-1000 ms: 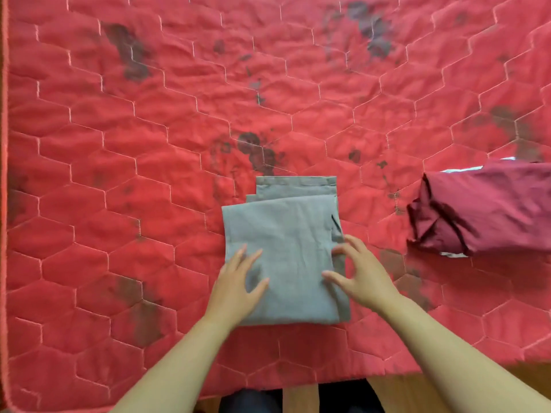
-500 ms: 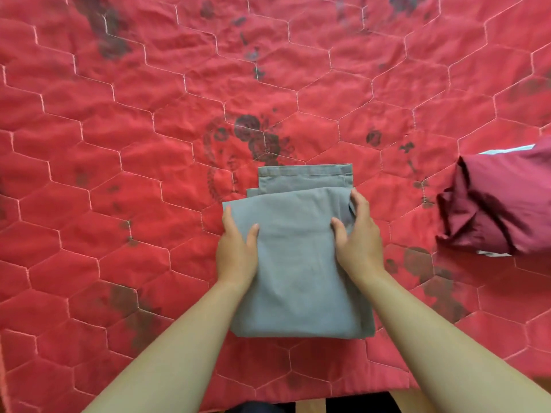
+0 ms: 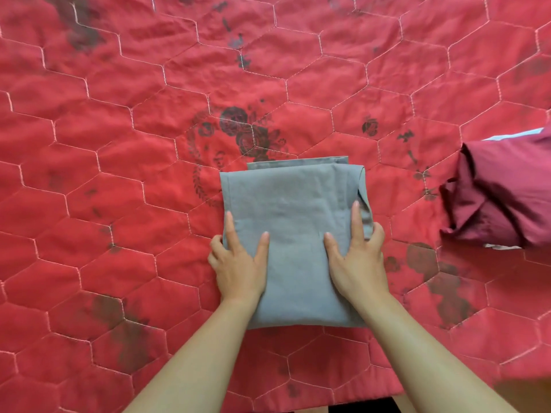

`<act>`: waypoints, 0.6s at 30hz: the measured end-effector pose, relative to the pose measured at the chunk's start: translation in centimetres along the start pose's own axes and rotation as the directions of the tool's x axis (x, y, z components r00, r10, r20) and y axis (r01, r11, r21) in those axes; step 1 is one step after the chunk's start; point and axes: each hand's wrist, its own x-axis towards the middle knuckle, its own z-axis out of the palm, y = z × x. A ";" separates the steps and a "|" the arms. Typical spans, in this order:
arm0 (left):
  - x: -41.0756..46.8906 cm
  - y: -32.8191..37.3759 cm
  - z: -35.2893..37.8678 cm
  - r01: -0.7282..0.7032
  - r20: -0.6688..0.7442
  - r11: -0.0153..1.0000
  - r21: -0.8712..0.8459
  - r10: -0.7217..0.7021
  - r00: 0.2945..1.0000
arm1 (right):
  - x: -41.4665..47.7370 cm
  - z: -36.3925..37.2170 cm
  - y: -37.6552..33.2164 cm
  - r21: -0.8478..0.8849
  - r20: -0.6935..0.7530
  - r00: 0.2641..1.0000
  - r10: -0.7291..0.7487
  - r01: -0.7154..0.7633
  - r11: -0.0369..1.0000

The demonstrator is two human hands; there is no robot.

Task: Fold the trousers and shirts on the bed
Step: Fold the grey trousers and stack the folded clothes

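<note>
Folded grey cloth trousers (image 3: pixel 293 234) lie flat on the red hexagon-quilted bedspread (image 3: pixel 119 174), dead ahead of us, long axis running away from the body. Left hand (image 3: pixel 238 263) and right hand (image 3: pixel 356 260) each clasp a side edge, thumbs on top, equally near. Crumpled maroon garment (image 3: pixel 501 198) sits well apart to the right; we judge that a lift with both hands comes next
</note>
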 end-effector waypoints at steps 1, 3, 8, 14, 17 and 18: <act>0.0 0.0 0.2 -0.012 -0.004 1.000 -0.005 0.012 1.000 | -0.2 0.4 0.3 0.033 -0.003 1.000 0.001 -0.001 0.999; -0.2 0.2 0.5 -0.047 -0.008 0.999 -0.020 0.047 0.999 | 0.0 1.0 0.7 0.058 -0.029 0.999 -0.024 0.025 0.998; 0.1 0.4 0.8 -0.074 -0.007 0.996 0.052 0.075 0.997 | 0.9 2.1 1.1 0.080 -0.040 0.991 -0.127 0.129 0.988; 0.2 0.1 1.7 -0.119 -0.032 0.986 0.115 0.123 0.992 | 1.0 2.3 1.5 0.102 0.016 0.994 -0.105 0.103 0.989; 0.1 -0.1 1.9 -0.168 -0.033 0.978 0.120 0.173 0.984 | 0.8 2.4 1.7 0.041 0.001 0.987 -0.162 0.162 0.986; 0.2 -0.3 1.8 -0.180 -0.020 0.979 0.098 0.183 0.983 | 0.8 2.4 1.8 0.036 -0.003 0.982 -0.190 0.190 0.981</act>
